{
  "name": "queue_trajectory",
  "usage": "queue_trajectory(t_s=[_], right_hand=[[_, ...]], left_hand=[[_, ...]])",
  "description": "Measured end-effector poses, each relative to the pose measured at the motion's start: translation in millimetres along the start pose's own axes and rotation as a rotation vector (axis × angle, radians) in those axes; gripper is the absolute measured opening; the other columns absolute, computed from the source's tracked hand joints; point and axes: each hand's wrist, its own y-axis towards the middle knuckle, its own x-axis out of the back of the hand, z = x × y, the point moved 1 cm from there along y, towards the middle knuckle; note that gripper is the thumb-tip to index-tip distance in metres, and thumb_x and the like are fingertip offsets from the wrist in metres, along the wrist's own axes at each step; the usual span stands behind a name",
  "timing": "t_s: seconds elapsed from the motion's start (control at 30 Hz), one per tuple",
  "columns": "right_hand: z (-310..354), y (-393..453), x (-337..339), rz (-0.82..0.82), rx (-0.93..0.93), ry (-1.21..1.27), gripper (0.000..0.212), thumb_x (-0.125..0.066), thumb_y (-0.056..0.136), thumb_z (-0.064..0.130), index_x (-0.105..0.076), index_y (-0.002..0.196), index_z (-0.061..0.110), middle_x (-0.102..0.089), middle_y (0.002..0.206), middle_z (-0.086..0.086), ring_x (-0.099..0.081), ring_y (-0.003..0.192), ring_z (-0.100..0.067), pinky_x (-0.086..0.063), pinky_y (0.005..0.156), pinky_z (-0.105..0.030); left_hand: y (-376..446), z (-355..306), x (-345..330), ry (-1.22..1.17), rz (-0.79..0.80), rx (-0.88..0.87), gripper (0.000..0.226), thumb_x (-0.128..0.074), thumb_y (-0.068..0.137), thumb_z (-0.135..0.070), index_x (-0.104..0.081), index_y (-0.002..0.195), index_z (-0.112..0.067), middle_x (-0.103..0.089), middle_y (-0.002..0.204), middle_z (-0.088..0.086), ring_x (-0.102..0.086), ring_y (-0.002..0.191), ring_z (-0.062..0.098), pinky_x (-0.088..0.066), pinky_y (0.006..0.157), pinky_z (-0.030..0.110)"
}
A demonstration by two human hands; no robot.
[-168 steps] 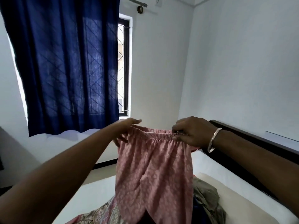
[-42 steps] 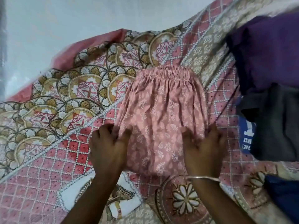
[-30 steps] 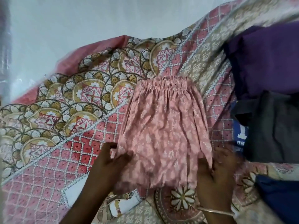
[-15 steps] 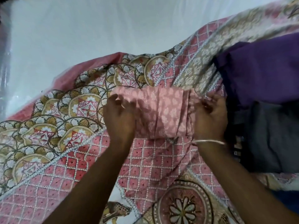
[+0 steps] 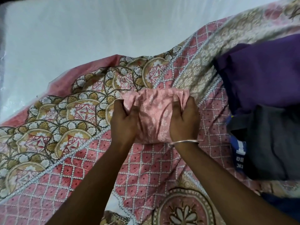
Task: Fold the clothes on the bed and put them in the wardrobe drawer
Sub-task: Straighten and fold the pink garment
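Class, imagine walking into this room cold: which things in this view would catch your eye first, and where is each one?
First, the two hands at centre: the left hand and right hand grip a folded pink printed garment from either side. Beneath it spreads a bold patterned bedsheet. At the right edge lie a purple garment and a dark grey garment.

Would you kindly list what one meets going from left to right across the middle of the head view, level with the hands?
Patterned bedspread → left hand → folded pink garment → right hand → grey garment, which lies below the purple garment.
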Motion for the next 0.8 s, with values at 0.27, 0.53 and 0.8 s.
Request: queue_trajectory(t_s=[0.27, 0.53, 0.8], right_hand=[[-1, -18, 25, 0.101, -0.131, 0.348, 0.025, -0.046, 0.102, 0.033, -0.059, 0.103, 0.011, -0.057, 0.07, 0.008, -0.05, 0.059, 0.001, -0.042, 0.061, -0.029], [-14, -48, 106, -0.012, -0.175, 0.419, 0.03, -0.053, 0.097, 0.041, -0.065, 0.105, 0.014, -0.067, 0.087, 0.016, -0.057, 0.081, 0.006, -0.046, 0.078, -0.018], [-31, -34, 240, -0.258, -0.081, 0.154, 0.037, -0.044, 0.094, 0.058, -0.058, 0.095, 0.024, -0.062, 0.08, 0.013, -0.053, 0.069, 0.004, -0.044, 0.066, -0.022]], left_hand=[[-29, -16, 9, -0.497, 0.23, 0.292, 0.038, -0.058, 0.091, -0.041, -0.065, 0.115, -0.012, -0.075, 0.102, 0.007, -0.074, 0.087, 0.021, -0.061, 0.073, 0.033], [-85, -39, -6, -0.285, 0.478, 0.191, 0.06, -0.044, 0.084, -0.063, -0.07, 0.093, -0.01, -0.075, 0.076, 0.003, -0.073, 0.067, 0.017, -0.055, 0.06, 0.024], [-149, -104, -91, -0.287, 0.627, 0.225, 0.048, -0.046, 0.091, -0.066, -0.073, 0.098, -0.027, -0.075, 0.102, -0.004, -0.071, 0.096, 0.016, -0.051, 0.093, 0.036]])
